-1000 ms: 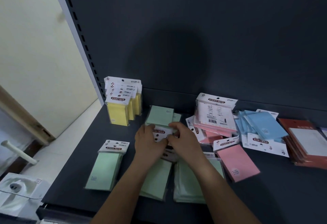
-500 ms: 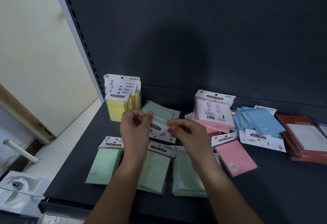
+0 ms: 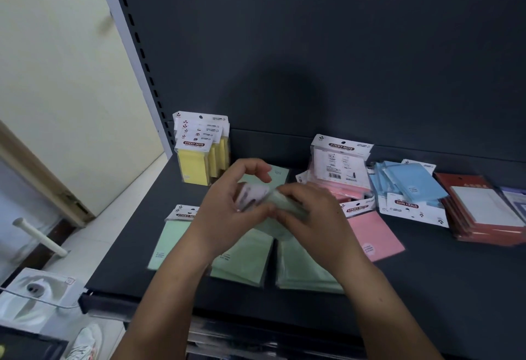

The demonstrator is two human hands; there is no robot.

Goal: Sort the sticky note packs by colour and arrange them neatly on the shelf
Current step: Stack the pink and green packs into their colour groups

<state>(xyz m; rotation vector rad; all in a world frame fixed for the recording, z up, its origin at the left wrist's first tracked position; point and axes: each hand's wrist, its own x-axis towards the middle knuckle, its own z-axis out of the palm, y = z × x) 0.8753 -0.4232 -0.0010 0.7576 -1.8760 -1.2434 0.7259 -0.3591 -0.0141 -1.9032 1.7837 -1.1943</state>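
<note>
Progress looks roughly midway, my read. Yellow packs point(image 3: 199, 157) stand upright in a tight row at the back-left corner of the shelf point(image 3: 455, 288); that group looks finished. Green is in work: left green pile point(image 3: 168, 243), middle green pile point(image 3: 244, 260) and right green pile point(image 3: 304, 268) lie flat side by side along the front, not squared up. One more green pack at the back point(image 3: 277, 174) lies flat just behind the hands. Pink packs point(image 3: 338, 172) lean in a stack against the back panel point(image 3: 370, 61), with a flat pink pack point(image 3: 373, 234) loose in front of them. Blue packs point(image 3: 410, 186) sit in an untidy heap just right of pink, and red packs point(image 3: 484, 214) are stacked at far right. So colours are mostly grouped already. Left to do, I'd say: consolidate green, then straighten pink and blue. Both hands are raised over the green piles mid-shelf, forearms coming in from the bottom of the view. Left hand point(image 3: 227, 211) is curled round the white header end of the held green pack point(image 3: 273, 199), and right hand point(image 3: 316, 217) wraps its fingers over the green end. That pack is motion-blurred, so I can't tell whether it's one pack or several. It appears to be lifted clear of the shelf.
</note>
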